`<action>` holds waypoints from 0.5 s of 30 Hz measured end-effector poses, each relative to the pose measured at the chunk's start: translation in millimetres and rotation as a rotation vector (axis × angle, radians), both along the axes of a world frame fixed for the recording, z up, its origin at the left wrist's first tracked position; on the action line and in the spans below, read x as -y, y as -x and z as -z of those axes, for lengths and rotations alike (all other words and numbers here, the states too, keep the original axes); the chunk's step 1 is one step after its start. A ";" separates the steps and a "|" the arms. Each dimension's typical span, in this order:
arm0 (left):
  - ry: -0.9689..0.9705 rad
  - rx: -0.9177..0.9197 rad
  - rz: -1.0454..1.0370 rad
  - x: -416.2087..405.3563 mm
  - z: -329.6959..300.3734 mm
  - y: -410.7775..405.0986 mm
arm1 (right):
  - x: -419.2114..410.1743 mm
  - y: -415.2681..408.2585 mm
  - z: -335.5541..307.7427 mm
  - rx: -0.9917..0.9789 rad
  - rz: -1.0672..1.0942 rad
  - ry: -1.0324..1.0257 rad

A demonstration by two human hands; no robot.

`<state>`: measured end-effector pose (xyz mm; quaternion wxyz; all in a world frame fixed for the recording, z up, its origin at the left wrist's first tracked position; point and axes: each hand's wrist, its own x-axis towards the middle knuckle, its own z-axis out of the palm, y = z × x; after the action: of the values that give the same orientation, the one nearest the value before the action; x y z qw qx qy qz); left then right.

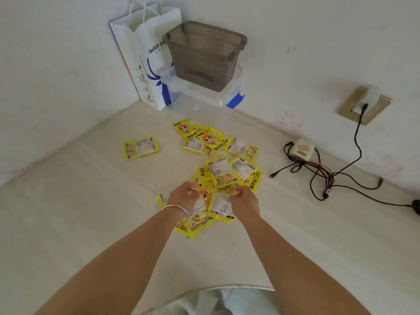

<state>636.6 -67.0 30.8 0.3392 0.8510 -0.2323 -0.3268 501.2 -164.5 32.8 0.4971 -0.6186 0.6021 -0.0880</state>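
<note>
Several small yellow snack packets (223,171) lie scattered in a loose pile on a pale surface. One more packet (141,147) lies apart to the left. My left hand (184,196), with a silver bangle on its wrist, hovers over the near part of the pile with curled fingers; whether it holds anything is unclear. My right hand (244,198) pinches the top edge of a packet (221,206) that lies label side up.
In the far corner a grey plastic bin (204,55) stands on a clear lidded box (227,96) with blue clips, next to a white paper bag (145,60). At the right are a wall socket (363,105), black cables (329,176) and a small white device (303,147).
</note>
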 end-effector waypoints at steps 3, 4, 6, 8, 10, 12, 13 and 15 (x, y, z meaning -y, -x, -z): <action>-0.019 -0.009 -0.004 33.5 0.0 -3.2 | 29.7 -8.5 1.1 0.000 0.031 -0.012; -0.034 -0.008 -0.005 45.3 -0.1 -4.4 | 39.5 -10.8 1.2 -0.005 0.045 -0.014; -0.066 -0.002 -0.015 68.7 0.9 -8.0 | 58.5 -16.8 3.4 -0.028 0.079 -0.006; -0.101 0.013 -0.023 87.3 4.9 -10.4 | 73.9 -23.1 8.1 -0.091 0.104 0.011; -0.171 0.142 -0.014 99.8 10.4 -11.7 | 84.7 -29.2 13.2 -0.167 0.115 0.026; -0.287 0.288 -0.004 106.4 16.9 -12.2 | 90.9 -35.2 18.0 -0.223 0.110 0.027; -0.363 0.337 0.017 109.3 20.0 -13.2 | 93.3 -38.5 20.7 -0.242 0.101 0.023; -0.479 0.377 0.074 116.0 26.2 -16.1 | 97.1 -45.2 26.4 -0.282 0.072 0.023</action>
<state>652.7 -183.0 4.6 0.0674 0.9433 -0.2385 -0.2206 546.4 -261.6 6.4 0.3969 -0.6086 0.6867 -0.0247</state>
